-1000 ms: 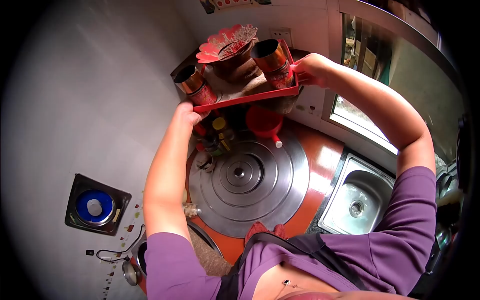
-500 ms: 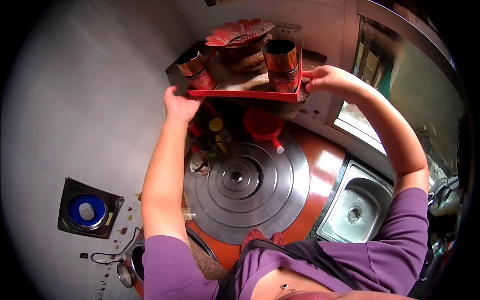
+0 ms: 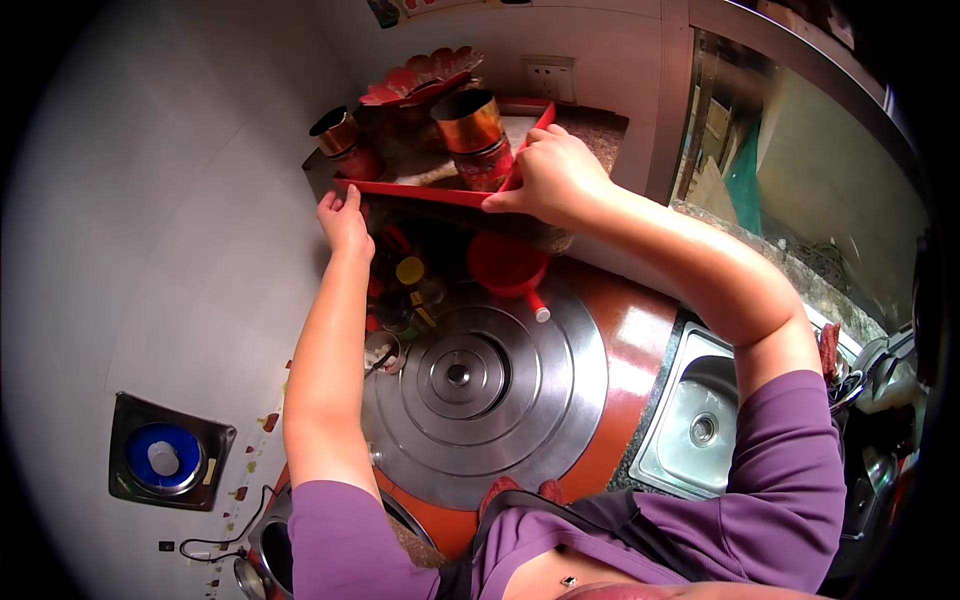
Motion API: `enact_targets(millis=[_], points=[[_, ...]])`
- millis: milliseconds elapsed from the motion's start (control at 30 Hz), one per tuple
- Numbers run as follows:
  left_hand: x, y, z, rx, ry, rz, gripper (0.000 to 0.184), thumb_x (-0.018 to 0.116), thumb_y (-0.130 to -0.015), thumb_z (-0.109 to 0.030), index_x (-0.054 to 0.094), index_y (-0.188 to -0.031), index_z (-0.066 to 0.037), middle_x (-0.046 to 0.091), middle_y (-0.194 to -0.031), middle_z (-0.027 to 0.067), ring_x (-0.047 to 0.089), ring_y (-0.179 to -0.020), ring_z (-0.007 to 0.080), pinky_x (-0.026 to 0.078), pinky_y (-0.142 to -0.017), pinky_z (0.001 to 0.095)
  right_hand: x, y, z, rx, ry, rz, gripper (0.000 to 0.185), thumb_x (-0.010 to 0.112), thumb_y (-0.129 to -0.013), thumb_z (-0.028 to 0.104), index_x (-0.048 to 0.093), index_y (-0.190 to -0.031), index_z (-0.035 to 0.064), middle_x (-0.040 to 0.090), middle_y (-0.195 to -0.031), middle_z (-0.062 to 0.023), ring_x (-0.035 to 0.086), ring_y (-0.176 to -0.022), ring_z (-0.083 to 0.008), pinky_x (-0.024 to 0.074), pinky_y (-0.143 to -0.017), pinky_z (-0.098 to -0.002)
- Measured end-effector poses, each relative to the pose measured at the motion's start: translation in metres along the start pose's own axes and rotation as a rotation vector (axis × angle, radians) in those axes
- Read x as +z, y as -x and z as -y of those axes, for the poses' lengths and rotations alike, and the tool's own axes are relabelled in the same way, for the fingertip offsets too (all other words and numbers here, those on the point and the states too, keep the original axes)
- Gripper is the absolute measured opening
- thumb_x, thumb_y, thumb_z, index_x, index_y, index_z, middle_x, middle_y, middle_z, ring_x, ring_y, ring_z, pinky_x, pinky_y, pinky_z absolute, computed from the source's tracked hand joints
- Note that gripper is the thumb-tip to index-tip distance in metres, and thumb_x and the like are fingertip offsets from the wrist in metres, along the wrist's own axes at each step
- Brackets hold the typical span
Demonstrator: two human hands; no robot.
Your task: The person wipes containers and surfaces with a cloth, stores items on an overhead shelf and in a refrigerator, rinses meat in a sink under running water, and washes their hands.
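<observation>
Two cups (image 3: pixel 478 150) stand in the red tray (image 3: pixel 415 190) on the corner shelf (image 3: pixel 598 140); the right hand (image 3: pixel 558 175) has a closed grip on its right edge, while the left hand (image 3: pixel 346 228), grip loosely spread, touches its left front corner.

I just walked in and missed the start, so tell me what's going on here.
A person in a purple short-sleeved top is handling a shallow red rectangular tray at the brown corner shelf. The right hand grips the tray's right edge; the left hand is at its front edge, near the left end. Two red cylindrical holders with copper-coloured tops stand on the tray. Whether the tray rests fully on the shelf is hard to tell.
</observation>
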State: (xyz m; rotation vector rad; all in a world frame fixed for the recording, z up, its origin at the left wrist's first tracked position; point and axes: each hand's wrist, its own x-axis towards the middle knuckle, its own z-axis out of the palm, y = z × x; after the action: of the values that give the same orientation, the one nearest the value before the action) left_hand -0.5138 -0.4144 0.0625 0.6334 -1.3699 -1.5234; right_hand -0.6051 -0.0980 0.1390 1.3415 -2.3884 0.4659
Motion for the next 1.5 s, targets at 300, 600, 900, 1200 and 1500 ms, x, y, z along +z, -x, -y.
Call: enact_targets(millis=[300,600,900,1200,1500], points=[[0.006,0.000,-0.002,0.189,-0.694,0.240,0.117,0.076,-0.073,-0.065,0.019,-0.156,-0.005,0.014,-0.160,0.0269,-0.006,-0.150,0.0398,0.011,-0.119,0.0471,0.023,-0.032,-0.003,0.058,-0.076,-0.011,0.067,0.073,-0.073,0.064,0.073,-0.083,-0.0022,0.064,-0.095,-0.0166,0.057,-0.104,-0.0322,0.0491,-0.091,-0.0412],[0.013,-0.060,-0.007,0.157,-0.826,0.350,0.114,0.074,-0.073,-0.067,0.027,-0.152,0.001,0.032,-0.156,0.0214,-0.004,-0.149,0.0419,0.007,-0.119,0.0476,0.038,-0.066,-0.013,0.099,-0.194,0.001,0.068,0.074,-0.071,0.065,0.073,-0.084,-0.0017,0.066,-0.103,-0.0172,0.055,-0.112,-0.0330,0.0492,-0.093,-0.0392],[0.028,-0.108,-0.012,0.124,-1.361,0.444,0.110,0.060,-0.073,-0.082,0.036,-0.148,-0.006,0.040,-0.152,0.0194,0.004,-0.149,0.0455,0.009,-0.114,0.0609,0.036,-0.066,-0.014,0.006,0.062,-0.209,0.068,0.080,-0.066,0.059,0.069,-0.101,0.0020,0.063,-0.106,-0.0099,0.057,-0.106,-0.0283,0.0467,-0.091,-0.0361],[0.029,-0.072,-0.014,0.203,-1.386,0.337,0.109,0.052,-0.074,-0.086,0.035,-0.147,-0.007,0.047,-0.148,0.0135,0.010,-0.148,0.0417,0.009,-0.114,0.0588,0.041,-0.063,-0.013,-0.038,-0.279,-0.137,0.037,0.078,-0.075,0.038,0.069,-0.093,0.0069,0.063,-0.101,-0.0110,0.058,-0.104,-0.0315,0.0507,-0.088,-0.0413],[0.034,-0.052,-0.014,0.264,-1.377,0.340,0.101,0.050,-0.081,-0.080,0.038,-0.146,-0.003,0.042,-0.150,0.0180,0.015,-0.146,0.0397,0.009,-0.113,0.0583,0.045,-0.063,-0.018,-0.046,-0.210,-0.121,0.030,0.073,-0.079,0.036,0.072,-0.094,0.0093,0.062,-0.096,-0.0091,0.057,-0.102,-0.0311,0.0497,-0.088,-0.0417]])
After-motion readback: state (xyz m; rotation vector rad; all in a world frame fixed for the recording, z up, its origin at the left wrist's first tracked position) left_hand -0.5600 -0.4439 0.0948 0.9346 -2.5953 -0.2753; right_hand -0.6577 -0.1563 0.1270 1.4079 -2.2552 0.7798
